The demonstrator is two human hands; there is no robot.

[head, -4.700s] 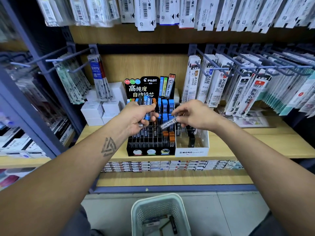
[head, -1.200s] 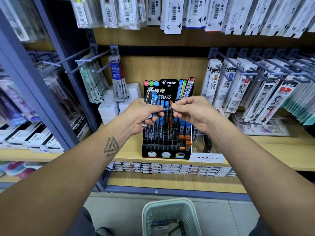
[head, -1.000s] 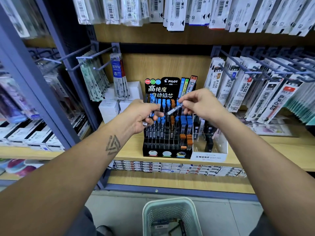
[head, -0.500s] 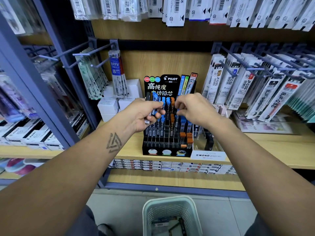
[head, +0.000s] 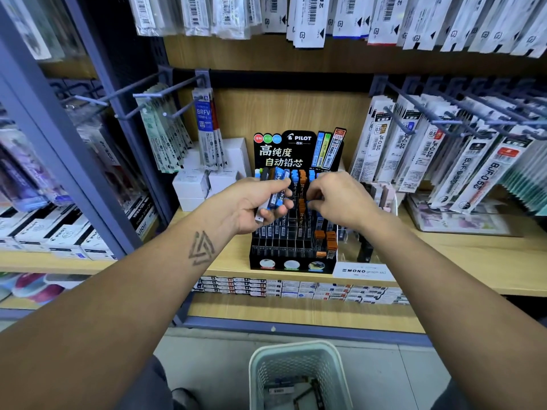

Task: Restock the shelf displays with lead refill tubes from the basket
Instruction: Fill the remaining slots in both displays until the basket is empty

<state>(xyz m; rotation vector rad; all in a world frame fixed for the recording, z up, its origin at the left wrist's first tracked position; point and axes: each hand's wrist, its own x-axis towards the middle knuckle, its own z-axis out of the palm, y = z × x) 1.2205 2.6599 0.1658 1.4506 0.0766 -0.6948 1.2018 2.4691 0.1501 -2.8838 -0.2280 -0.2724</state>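
Restocking the lead refill display, seen from my head camera. My left hand (head: 251,202) grips a small bundle of lead refill tubes (head: 273,192), fingers and thumb curled round them, the bundle tilted with its blue caps toward the far side. My right hand (head: 337,199) hangs over the upper rows of the black Pilot display rack (head: 293,238), fingers bent downward at the blue and orange caps; whether they pinch a tube or have let it go I cannot tell, since the fingertips are hidden behind my knuckles.

Change: a second ago my right hand held one tube out in the open, between the two hands; now that tube no longer shows, and the hand has dropped to the rack. I judge that the tube is being seated in, or has just entered, a slot in the far rows.

Consequence for the task: one more slot is likely filled, and the near rows of the rack look mostly empty. More stock lies in the basket (head: 299,377) on the floor, near me and below the wooden shelf (head: 461,261).
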